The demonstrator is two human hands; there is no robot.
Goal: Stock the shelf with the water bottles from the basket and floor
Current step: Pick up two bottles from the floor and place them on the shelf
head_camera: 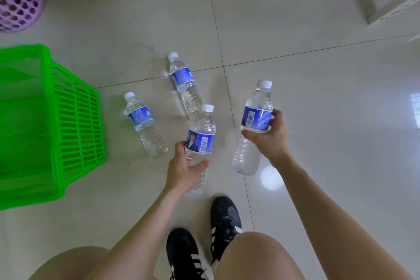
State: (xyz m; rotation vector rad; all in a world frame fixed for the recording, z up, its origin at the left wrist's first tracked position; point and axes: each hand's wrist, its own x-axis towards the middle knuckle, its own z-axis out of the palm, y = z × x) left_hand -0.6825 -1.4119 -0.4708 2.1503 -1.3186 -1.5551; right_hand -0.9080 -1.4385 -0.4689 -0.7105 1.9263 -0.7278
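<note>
Clear bottles gripped by both hands: left hand point(181, 170) one, right hand point(270, 138) another; two more on floor point(318, 98).

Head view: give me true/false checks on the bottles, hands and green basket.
1. The left hand grips the left-held bottle; the right hand grips the right-held bottle. True.
2. Three bottles lie loose, unheld. False: two, the basket-side bottle and the far bottle.
3. The green basket sits on the person's right. False: their left.
4. All four bottles have white caps. True.
</note>
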